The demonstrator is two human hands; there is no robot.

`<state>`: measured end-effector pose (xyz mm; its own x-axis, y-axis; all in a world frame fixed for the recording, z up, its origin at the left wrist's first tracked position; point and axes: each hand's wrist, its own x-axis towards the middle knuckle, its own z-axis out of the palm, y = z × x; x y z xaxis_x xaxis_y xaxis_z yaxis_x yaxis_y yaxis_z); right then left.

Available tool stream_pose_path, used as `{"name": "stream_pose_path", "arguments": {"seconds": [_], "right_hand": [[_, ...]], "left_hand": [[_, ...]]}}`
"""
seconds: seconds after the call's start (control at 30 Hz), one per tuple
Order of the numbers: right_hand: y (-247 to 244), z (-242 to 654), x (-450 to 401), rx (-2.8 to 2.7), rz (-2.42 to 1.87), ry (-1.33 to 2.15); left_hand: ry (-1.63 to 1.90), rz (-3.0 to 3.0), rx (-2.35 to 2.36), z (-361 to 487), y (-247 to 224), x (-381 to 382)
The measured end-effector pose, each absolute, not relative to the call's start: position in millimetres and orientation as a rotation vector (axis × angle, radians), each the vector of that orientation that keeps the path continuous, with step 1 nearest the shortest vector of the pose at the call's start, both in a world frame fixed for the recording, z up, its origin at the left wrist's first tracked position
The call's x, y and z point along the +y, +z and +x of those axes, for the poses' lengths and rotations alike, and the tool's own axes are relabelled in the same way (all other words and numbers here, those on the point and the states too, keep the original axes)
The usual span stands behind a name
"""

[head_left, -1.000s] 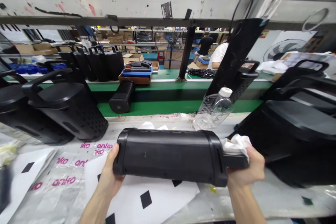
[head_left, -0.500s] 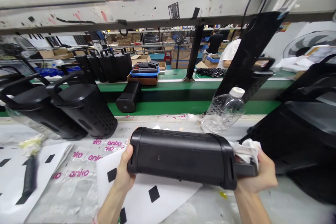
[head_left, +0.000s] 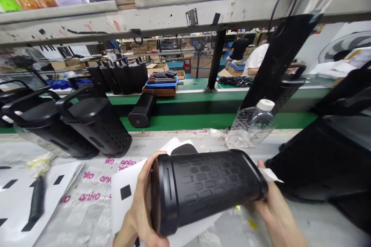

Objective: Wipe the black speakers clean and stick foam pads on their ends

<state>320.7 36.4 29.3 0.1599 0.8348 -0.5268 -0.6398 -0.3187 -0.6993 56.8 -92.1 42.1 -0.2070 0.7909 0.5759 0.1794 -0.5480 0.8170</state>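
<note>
A black speaker housing [head_left: 214, 185] with a pattern of slots and perforated patches is held up over the bench, lying on its side. My left hand [head_left: 139, 208] is wrapped round its left end, thumb below and fingers on top. At its right end, my right hand [head_left: 274, 208] grips from underneath, and its fingertips are partly hidden. A piece of white cloth or tissue [head_left: 271, 175] sticks out from that hand. Beneath the housing lies a white sheet [head_left: 126, 177] with black squares. A dark rounded piece [head_left: 184, 149] shows just behind the housing.
Black speakers with handles [head_left: 95, 123] stand at left; another black one [head_left: 142, 110] lies on the green strip. A clear plastic bottle [head_left: 255, 123] stands behind my right hand. A large black object [head_left: 324, 158] fills the right. A black-handled brush-like tool [head_left: 37, 197] lies at left.
The housing has rolled so its slotted face turns toward me, and its left end has swung nearer. My left hand has shifted round that end; less of the white cloth shows at right.
</note>
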Motion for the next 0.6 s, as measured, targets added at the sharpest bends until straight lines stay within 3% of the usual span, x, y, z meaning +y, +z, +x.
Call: {"name": "stream_pose_path", "arguments": {"seconds": [0.13, 0.33, 0.47, 0.6], "right_hand": [[34.1, 320.5, 29.5, -0.278, -1.126, 1.299], [50.2, 322.1, 8.7, -0.466, -1.037, 0.909], [48.5, 318.2, 5.8, -0.556, -1.053, 0.877], [52.3, 310.4, 10.0, -0.556, -1.095, 1.103]], "left_hand": [[1.735, 1.437, 1.15, 56.8, 30.6, -86.2], [1.561, 0.177, 1.194, 58.9, -1.7, -83.1], [1.581, -0.015, 1.166, 62.8, 19.4, -72.0], [1.559, 0.038, 1.321, 61.7, 61.7, -58.3]]}}
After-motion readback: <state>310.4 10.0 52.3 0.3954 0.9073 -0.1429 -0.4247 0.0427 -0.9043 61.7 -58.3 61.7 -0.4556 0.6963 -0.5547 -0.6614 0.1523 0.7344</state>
